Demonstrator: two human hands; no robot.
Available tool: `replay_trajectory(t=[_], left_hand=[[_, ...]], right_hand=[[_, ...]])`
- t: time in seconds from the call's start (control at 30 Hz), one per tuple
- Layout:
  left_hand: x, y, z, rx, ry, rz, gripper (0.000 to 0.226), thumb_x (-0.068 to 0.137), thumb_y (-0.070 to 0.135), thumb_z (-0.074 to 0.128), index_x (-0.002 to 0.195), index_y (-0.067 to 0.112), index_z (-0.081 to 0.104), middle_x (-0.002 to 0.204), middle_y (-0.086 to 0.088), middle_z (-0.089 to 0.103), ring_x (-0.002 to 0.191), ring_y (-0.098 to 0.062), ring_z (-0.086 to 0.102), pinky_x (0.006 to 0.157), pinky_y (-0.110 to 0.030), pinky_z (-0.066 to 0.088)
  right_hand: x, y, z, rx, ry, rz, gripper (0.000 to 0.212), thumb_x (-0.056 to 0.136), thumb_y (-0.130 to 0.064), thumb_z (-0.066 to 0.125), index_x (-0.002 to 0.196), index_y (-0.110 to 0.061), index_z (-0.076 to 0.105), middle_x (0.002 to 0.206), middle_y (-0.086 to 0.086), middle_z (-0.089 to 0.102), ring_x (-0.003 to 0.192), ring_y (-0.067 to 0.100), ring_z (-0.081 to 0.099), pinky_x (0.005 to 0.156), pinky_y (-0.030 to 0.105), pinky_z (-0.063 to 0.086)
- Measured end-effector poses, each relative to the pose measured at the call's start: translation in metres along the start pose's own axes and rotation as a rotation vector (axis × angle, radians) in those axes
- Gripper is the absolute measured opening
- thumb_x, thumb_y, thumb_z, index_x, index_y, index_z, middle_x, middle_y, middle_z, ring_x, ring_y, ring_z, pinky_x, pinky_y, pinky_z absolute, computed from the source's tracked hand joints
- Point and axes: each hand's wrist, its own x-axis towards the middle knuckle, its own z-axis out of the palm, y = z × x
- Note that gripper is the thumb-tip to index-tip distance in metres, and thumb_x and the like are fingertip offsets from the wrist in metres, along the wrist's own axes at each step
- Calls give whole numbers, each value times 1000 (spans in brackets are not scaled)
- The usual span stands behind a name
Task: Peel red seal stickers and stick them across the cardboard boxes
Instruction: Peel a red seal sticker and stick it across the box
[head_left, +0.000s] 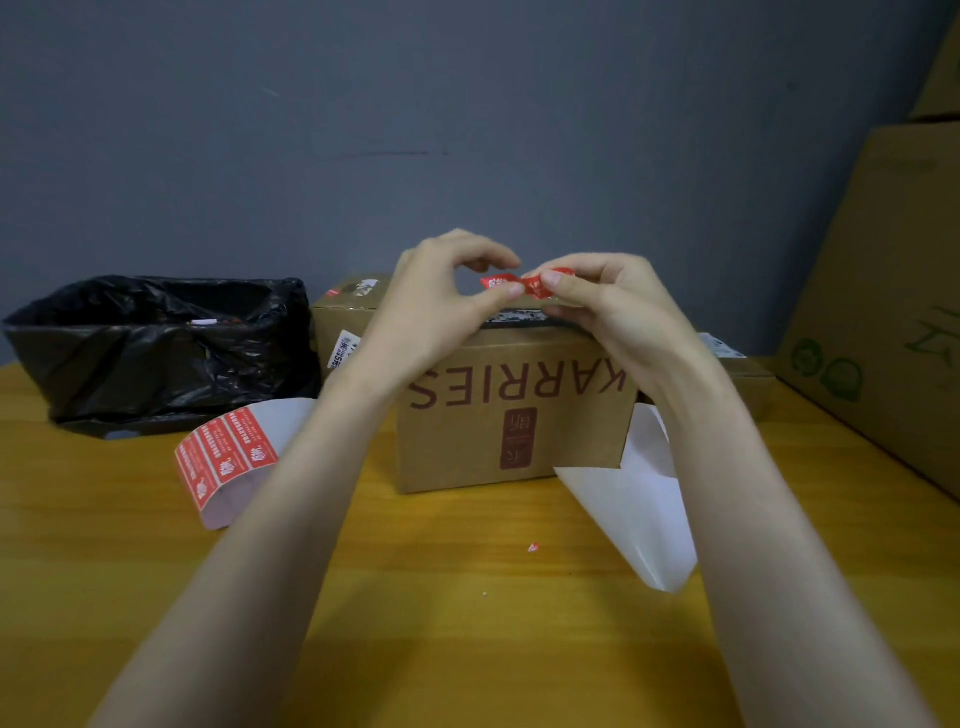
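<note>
The sticker (498, 283) was above the far top edge of the box (493, 441), its long axis along that edge. The left hand (441, 306) pinched its left end, the right hand (618, 306) its right end.

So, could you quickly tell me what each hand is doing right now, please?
Left hand: pinching one end of the red seal sticker.
Right hand: pinching its other end.

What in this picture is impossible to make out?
Head view: print on the red sticker, pinched by left hand and right hand, too small and crumpled.
Head view: top of the KARRIES box, hidden behind both hands.
Head view: inside the black bag, too dark.
Head view: large carton, cut by right edge.
</note>
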Motion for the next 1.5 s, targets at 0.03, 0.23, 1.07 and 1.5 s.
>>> replay_trajectory(t=[0.03,0.23,1.07,1.5], left_hand=[[-1,3,2,24,12,32,14,81,24,70,95,21,71,93,11,62,87,1,52,73,0,31],[-4,10,2,83,68,66,3,79,17,72,82,17,71,82,7,63,82,-4,51,70,-3,32],[-4,9,-15,-250,-237,-102,5,84,18,67,81,21,68,83,6,69,79,-2,63,75,-13,48],[-2,3,-4,-97,-93,-16,23,80,13,71,71,32,62,81,11,61,83,-4,57,82,-23,42]], right_hand=[[0,0,0,-7,-15,2,14,90,-11,57,90,-11,71,96,8,71,98,18,65,91,30,50],[-1,-2,-2,-45,-84,-7,15,90,-14,58,89,-12,73,98,11,71,96,18,64,81,25,47],[-3,-8,-1,89,0,14,34,84,-15,68,116,-20,58,75,8,71,71,16,65,72,26,48],[-3,-10,5,10,-4,83,11,84,-2,64,95,0,62,78,13,66,66,12,62,59,15,50]])
